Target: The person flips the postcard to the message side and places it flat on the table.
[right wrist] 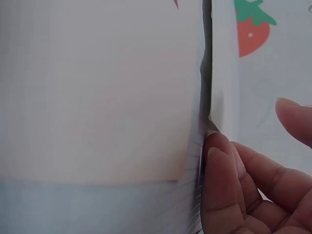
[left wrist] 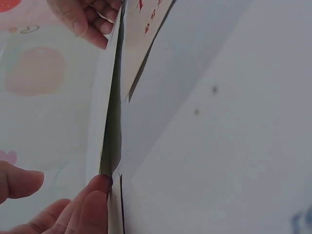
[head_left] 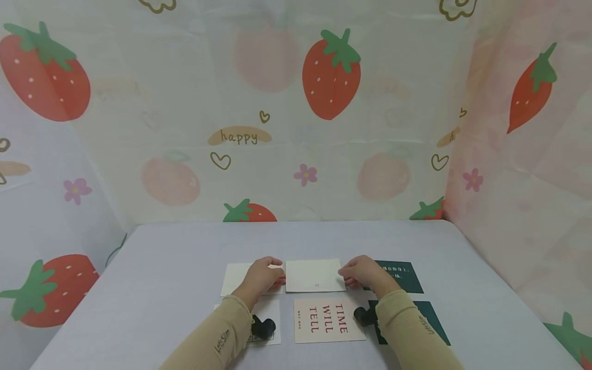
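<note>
All six cards (head_left: 316, 276): head view only

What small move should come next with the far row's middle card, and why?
Probably ease the middle card down flat: the left hand and right hand hold its ends, it sits between the far row's left card and green card, and the left wrist view shows a dark gap beneath it.

You are getting soft, even light in the head view; both wrist views are looking dimmer, slightly blurred.
</note>
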